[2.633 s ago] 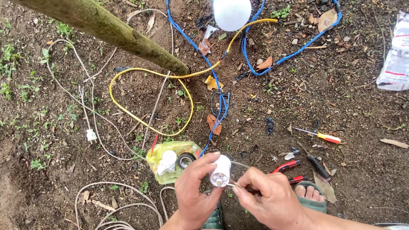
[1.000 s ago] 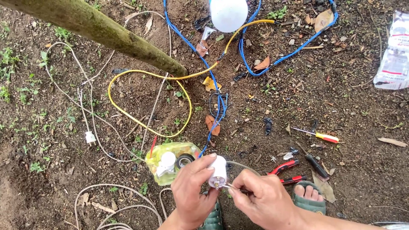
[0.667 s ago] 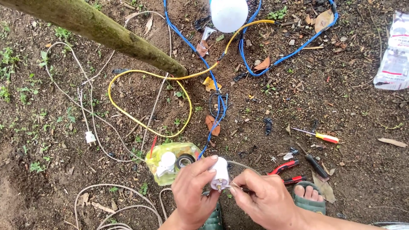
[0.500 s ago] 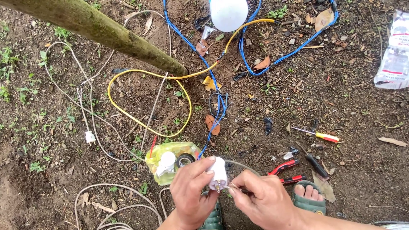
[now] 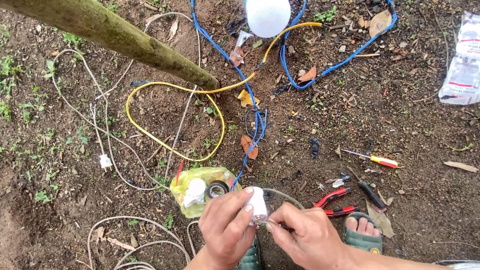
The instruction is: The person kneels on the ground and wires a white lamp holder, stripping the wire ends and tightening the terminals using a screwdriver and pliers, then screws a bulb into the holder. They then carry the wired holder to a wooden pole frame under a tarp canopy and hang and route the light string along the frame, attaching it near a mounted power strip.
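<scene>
My left hand grips a small white plug-like fitting, its metal end turned toward my right hand. My right hand pinches a thin wire or small tool tip against that metal end; the tip is too small to tell apart. Both hands hover low over bare soil, just right of a yellow-green plastic bag holding a white fitting and a roll of dark tape. A blue wire runs down from above toward the hands.
A mossy tree trunk crosses the upper left. A white bulb, yellow cable, white cords with a plug, red-handled pliers, a yellow-red screwdriver and a black tool lie on the soil. My sandalled foot is right.
The hands have stayed in place, making only small movements at the fitting. The fitting has tilted slightly in my left hand. Nothing on the ground has moved.
</scene>
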